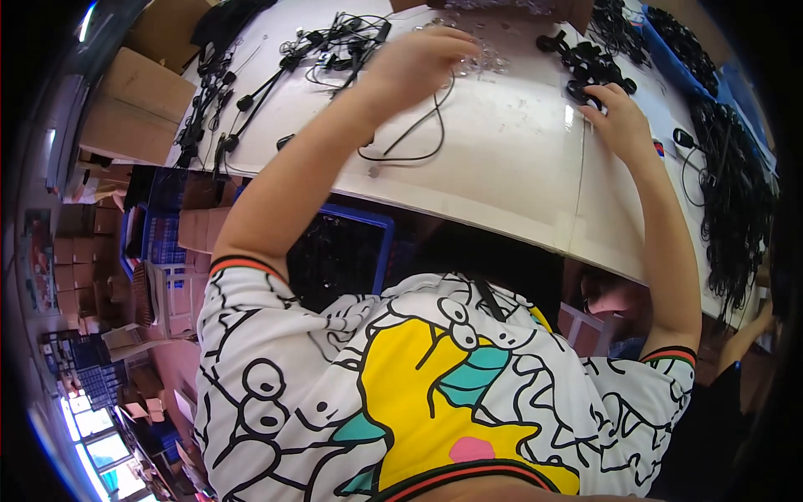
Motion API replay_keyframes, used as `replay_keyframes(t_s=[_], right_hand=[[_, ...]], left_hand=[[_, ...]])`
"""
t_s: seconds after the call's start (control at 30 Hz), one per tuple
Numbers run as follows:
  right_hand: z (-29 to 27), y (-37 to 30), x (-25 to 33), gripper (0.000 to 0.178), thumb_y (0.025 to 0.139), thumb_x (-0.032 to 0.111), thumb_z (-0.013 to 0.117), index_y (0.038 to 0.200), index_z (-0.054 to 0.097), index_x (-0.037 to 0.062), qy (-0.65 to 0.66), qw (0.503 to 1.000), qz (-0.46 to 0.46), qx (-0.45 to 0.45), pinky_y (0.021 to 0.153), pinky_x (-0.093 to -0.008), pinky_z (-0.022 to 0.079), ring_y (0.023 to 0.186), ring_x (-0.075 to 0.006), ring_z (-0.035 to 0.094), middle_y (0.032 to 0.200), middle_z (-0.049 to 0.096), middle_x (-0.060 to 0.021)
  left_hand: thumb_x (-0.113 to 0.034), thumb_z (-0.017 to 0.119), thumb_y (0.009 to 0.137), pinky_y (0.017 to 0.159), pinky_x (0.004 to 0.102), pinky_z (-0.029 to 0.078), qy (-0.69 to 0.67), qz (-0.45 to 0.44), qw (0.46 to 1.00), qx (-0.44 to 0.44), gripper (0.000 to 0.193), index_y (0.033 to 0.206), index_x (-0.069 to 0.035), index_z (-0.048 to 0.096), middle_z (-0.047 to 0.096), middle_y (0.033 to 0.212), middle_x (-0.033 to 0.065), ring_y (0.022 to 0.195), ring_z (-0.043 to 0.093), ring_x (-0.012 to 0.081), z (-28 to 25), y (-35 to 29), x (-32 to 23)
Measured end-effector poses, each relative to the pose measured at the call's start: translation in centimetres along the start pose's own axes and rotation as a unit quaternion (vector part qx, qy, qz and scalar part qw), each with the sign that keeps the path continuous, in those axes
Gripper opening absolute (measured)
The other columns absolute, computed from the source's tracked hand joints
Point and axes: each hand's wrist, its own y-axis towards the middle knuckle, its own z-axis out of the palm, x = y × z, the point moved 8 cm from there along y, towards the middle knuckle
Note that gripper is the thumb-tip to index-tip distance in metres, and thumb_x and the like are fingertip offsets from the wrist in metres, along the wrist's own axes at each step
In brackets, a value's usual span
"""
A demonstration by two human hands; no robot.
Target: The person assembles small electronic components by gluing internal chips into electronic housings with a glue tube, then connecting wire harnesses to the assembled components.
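My left hand (422, 63) is over a scatter of small clear plastic pieces (489, 63) at the far middle of the white table. Motion smears its fingers, so I cannot tell whether they hold anything. A black cable (418, 156) with a small plug end lies curved on the table below that hand. On the right, my right hand (621, 120) has its thumb and fingers round a black round part (592, 102) at the near edge of a pile of similar black parts (590, 63).
Bundled black cables with plugs (335, 50) lie at the left of the table (502, 151). A blue bin (682, 50) of black parts and a thick hanging bunch of black cables (736, 201) are at the right. Cardboard boxes (134, 105) stand left; a blue crate (387, 251) sits below the table edge.
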Motion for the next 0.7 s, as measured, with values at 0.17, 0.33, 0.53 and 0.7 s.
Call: replay_keyframes(t_s=[0.17,0.33,0.53,0.7], right_hand=[[-1.8,0.9,5.0,0.038,0.077,0.027,0.062,0.108,0.054,0.0055,0.038,0.993,-0.035,-0.104,0.073,-0.0324,0.045,0.083,-0.0239,0.055,0.106,0.052,-0.0104],[2.0,0.3,14.5,0.029,0.075,0.022,0.063,0.098,0.058,0.0048,0.212,0.964,-0.159,0.004,0.073,-0.0314,0.045,0.086,-0.0255,0.054,0.1,0.054,-0.01],[5.4,-0.4,18.0,0.017,0.074,0.01,0.061,0.09,0.06,0.0045,0.235,0.949,-0.207,-0.033,0.077,-0.0334,0.044,0.09,-0.0269,0.053,0.097,0.056,-0.0097],[5.1,-0.1,15.6,0.015,0.074,0.003,0.059,0.089,0.061,0.0028,0.226,0.952,-0.204,-0.019,0.072,-0.0293,0.046,0.087,-0.0229,0.054,0.092,0.057,-0.0091]], left_hand=[[-0.005,0.047,0.078,0.078,0.0296,0.044,0.124,-0.284,0.943,-0.125,0.027,0.1,-0.01,0.062,0.061,0.096,0.013,0.088,0.058,0.0264,-13.9,-10.1,16.9],[-0.021,0.045,0.082,0.084,0.0359,0.041,0.278,-0.401,0.869,-0.078,0.03,0.107,-0.009,0.057,0.059,0.1,0.0165,0.098,0.054,0.0304,-19.3,-21.1,28.3],[-0.027,0.057,0.077,0.083,0.0358,0.042,0.251,-0.432,0.863,0.079,0.038,0.109,-0.007,0.056,0.057,0.101,0.0192,0.095,0.054,0.0324,-15.4,-21.0,29.8],[-0.024,0.061,0.076,0.08,0.037,0.041,0.306,-0.389,0.868,-0.044,0.032,0.1,-0.004,0.056,0.049,0.1,0.0192,0.09,0.051,0.0342,-17.3,-22.1,29.7]])
